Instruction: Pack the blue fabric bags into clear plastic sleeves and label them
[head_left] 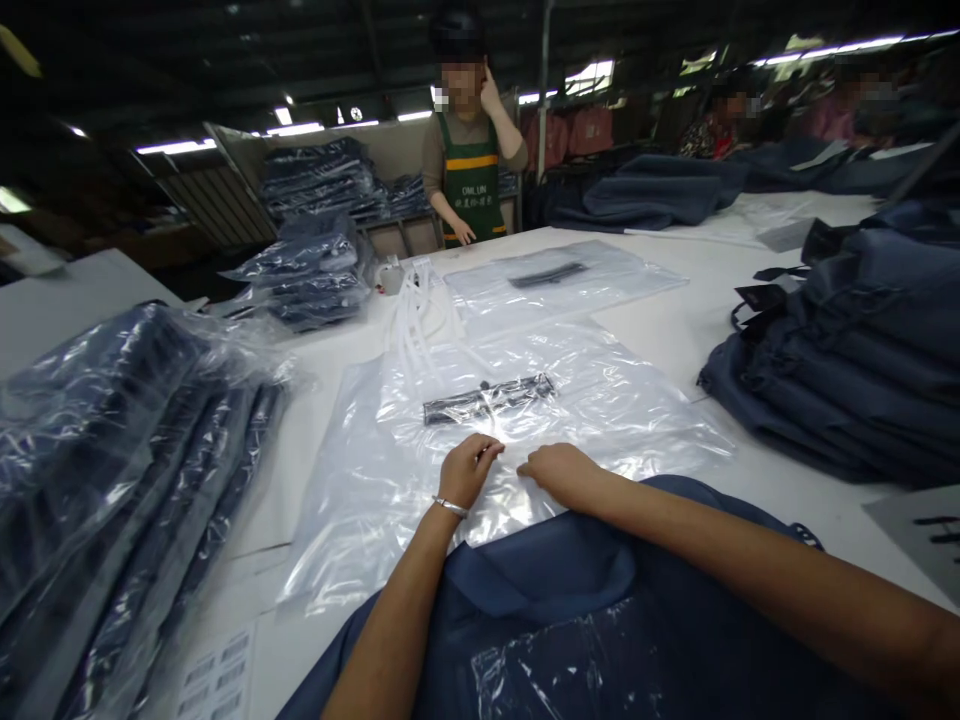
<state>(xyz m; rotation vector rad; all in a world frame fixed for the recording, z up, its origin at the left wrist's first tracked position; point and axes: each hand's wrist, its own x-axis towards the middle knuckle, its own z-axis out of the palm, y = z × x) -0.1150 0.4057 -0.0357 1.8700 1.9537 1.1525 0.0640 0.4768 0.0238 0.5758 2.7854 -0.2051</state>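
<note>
Tabletop: your white tabletop (675, 330) fills the view and carries everything below.
Bagged stack: at 9 o'clock, a leaning pile of bagged dark garments (112, 470) lies by the left edge; a second bagged pile (315, 270) sits at 11 o'clock.
Loose stack: at 3 o'clock, unbagged folded navy garments (862, 360) are heaped, well apart from your hands.
Navy garment: at 6 o'clock, a navy garment (570, 620) lies under your forearms, its far edge overlapping the near edge of the clear bags.
Clear bags: at the centre, a sheaf of clear plastic bags (600, 400) lies flat with a dark strip (487, 398) across it at 12 o'clock from your hands; another clear bag (562, 275) lies beyond it.
Co-worker: at 12 o'clock, a person in a green apron (471, 185) stands at the far side, one hand on the tabletop.
Left hand: your left hand (466, 468), with a bracelet on the wrist, has fingers curled and pinched together on the top bag's near edge.
Right hand: your right hand (559, 472) rests just beside it, fingers bent down onto the same plastic; whether it grips a layer cannot be told.
</note>
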